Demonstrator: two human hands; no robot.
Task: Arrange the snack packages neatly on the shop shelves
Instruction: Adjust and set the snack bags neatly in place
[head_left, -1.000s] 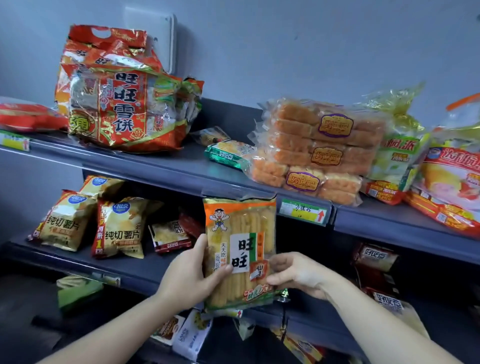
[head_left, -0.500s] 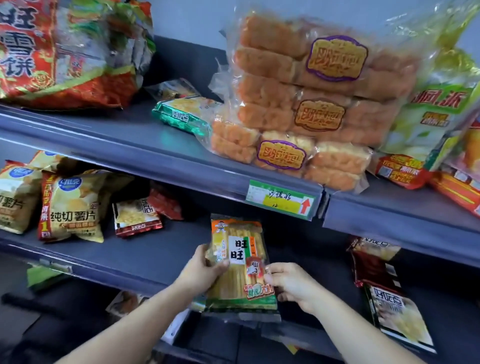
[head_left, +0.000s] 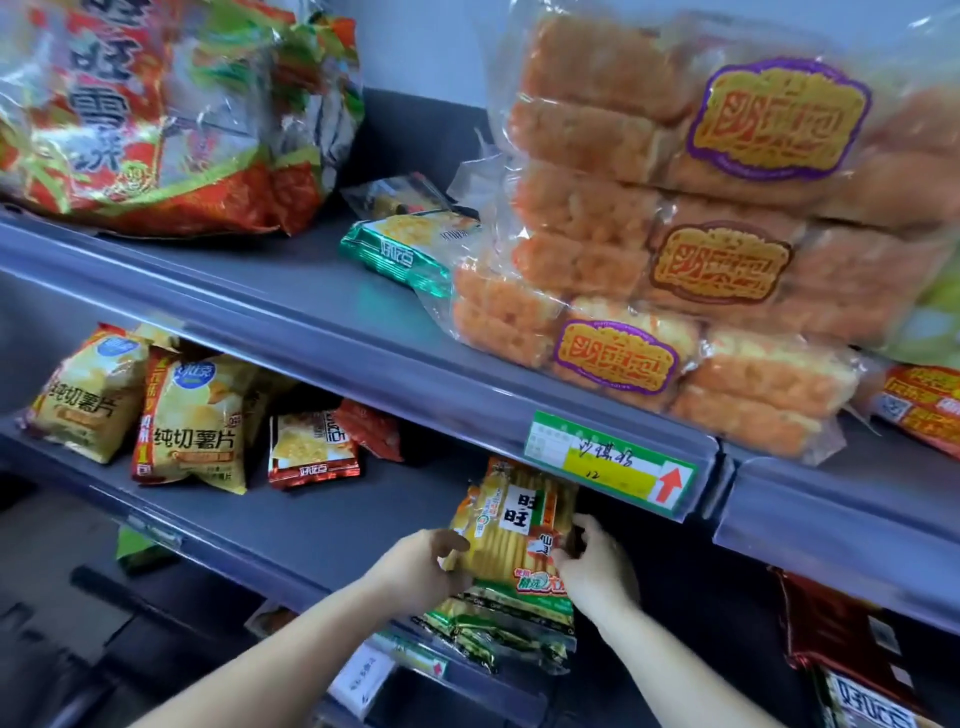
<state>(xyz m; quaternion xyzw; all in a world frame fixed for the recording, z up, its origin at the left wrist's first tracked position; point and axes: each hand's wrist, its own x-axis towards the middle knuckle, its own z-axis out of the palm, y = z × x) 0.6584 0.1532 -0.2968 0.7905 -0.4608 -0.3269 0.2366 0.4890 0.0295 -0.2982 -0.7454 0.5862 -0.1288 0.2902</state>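
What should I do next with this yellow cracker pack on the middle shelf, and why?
Probably push the cracker pack further back, then release: the left hand and right hand grip its sides, and its lower end sits at the front edge of the middle shelf.

Green-and-yellow price label (head_left: 610, 464) with red arrow; lower, perhaps a white tag (head_left: 361, 677)

On the upper shelf (head_left: 291, 312), a big bag (head_left: 156, 114) lies at the upper left of the frame, stacked cake packs (head_left: 675, 234) at the upper right, and a flat packet (head_left: 405, 244) between them. A price tag (head_left: 608, 467) sits on that shelf's front edge. On the lower shelf (head_left: 322, 525), chip bags (head_left: 192, 421) stand at left with a small packet (head_left: 311, 449) just to their right. At lower centre a cracker pack (head_left: 514, 525) rests on a pile (head_left: 493, 623), between the left hand (head_left: 415, 571) and right hand (head_left: 597, 566).
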